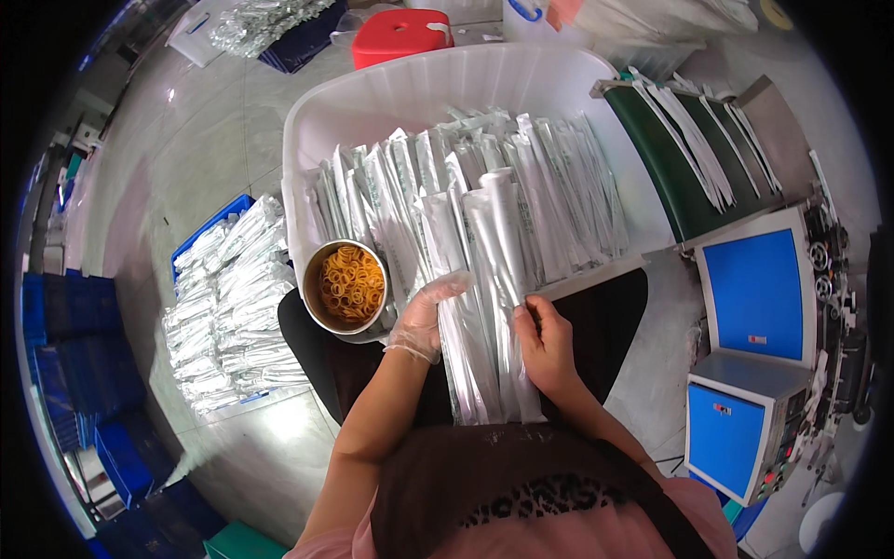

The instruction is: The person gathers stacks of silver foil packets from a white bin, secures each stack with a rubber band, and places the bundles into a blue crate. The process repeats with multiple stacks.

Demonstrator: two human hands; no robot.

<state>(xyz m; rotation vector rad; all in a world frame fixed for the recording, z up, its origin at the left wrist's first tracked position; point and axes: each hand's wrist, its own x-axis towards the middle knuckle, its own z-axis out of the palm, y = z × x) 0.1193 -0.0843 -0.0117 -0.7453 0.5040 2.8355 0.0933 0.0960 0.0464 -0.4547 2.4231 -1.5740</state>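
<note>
My left hand (431, 311), in a clear plastic glove, grips several long, thin white wrapped packets (457, 349) from their left side. On their right side, my bare right hand (548, 342) pinches the edge of a packet between thumb and fingers. The held packets stand over my lap, their lower ends against my dark apron (482, 461). Beyond them, a large translucent plastic tub (447, 73) holds many more such packets (559, 202), most leaning upright in rows. A round metal cup (307, 279) of orange rubber bands (353, 283) sits at the tub's near left corner.
To the left on the floor, a blue crate (209, 227) is heaped with packets. A green conveyor belt (646, 147) carrying white strips meets the tub's right side, beside a blue-panelled machine (754, 293). A red stool (401, 42) stands behind. Blue bins (84, 349) line the far left.
</note>
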